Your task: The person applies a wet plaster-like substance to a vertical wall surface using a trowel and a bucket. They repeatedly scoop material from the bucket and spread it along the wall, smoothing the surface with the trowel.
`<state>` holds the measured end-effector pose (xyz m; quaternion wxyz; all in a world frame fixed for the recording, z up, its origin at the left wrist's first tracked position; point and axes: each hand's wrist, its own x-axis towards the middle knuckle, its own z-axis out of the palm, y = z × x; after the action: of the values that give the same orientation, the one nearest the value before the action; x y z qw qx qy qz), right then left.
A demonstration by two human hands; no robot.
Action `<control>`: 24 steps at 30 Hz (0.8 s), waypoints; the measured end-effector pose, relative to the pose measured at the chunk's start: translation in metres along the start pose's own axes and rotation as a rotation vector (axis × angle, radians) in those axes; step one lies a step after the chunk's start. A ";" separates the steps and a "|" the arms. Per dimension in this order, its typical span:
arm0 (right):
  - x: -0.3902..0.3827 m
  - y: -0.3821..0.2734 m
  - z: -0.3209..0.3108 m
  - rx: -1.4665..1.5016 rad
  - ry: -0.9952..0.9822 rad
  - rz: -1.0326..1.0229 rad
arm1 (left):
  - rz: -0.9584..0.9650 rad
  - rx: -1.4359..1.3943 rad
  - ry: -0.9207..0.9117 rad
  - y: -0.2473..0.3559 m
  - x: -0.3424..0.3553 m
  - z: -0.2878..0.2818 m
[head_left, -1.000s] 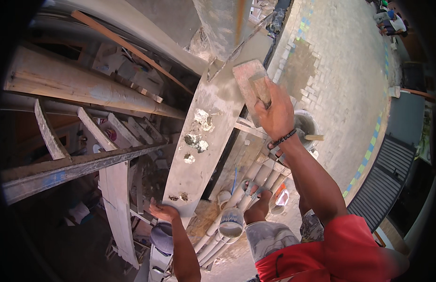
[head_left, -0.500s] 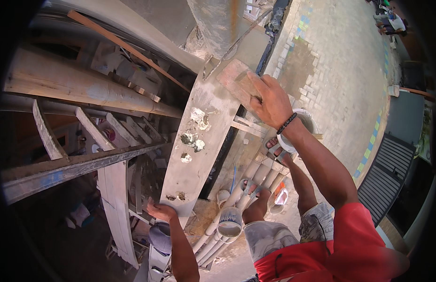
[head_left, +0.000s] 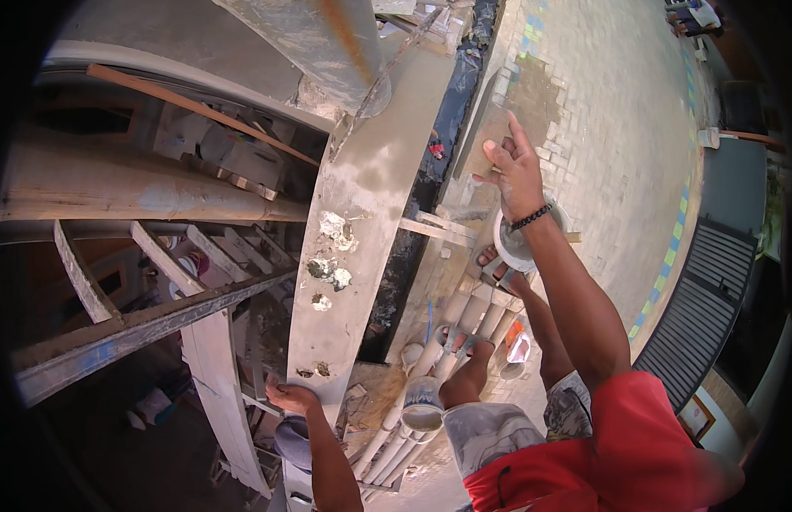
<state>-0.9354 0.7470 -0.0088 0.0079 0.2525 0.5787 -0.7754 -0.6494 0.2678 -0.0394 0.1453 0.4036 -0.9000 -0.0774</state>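
A long grey cement beam runs up the middle, with white patches and dark holes on its face and a darker damp area near its far end. My right hand is raised to the right of the beam, apart from it. Its thumb and index finger are on a plastering float, tilted and hard to tell from the wet brown ground behind. My left hand rests against the beam's lower left edge, fingers loosely apart, holding nothing.
Below my right hand stands a white bucket; another bucket is by the pipes under my sandalled feet. A dark trench borders the beam. Left are a ladder-like frame and a thick round pole.
My right hand has lifted off the beam toward the right and turned the float, baring the damp surface. My left hand stays at the beam's edge. The view has shifted slightly.
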 end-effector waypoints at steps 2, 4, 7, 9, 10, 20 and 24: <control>0.010 0.010 0.013 0.059 -0.008 -0.015 | 0.026 0.024 -0.010 -0.006 0.000 0.003; 0.018 0.015 0.022 0.080 0.000 -0.030 | 0.054 0.039 0.024 -0.012 -0.001 0.005; 0.028 0.016 0.034 0.089 0.000 -0.063 | 0.078 0.058 0.039 -0.018 -0.001 0.004; 0.028 0.014 0.039 0.040 0.005 -0.068 | 0.058 0.049 0.038 -0.017 -0.002 0.006; 0.026 0.014 0.042 -0.007 0.013 -0.059 | 0.033 0.035 0.039 -0.016 -0.002 0.009; -0.052 0.060 0.039 0.132 0.085 0.109 | 0.056 -0.008 -0.013 -0.002 0.000 -0.002; 0.002 0.027 0.037 0.155 0.062 -0.006 | 0.049 0.053 -0.009 0.005 -0.002 -0.002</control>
<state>-0.9431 0.7055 -0.0262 -0.0322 0.2746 0.5179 -0.8096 -0.6506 0.2722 -0.0363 0.1324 0.3846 -0.9121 -0.0515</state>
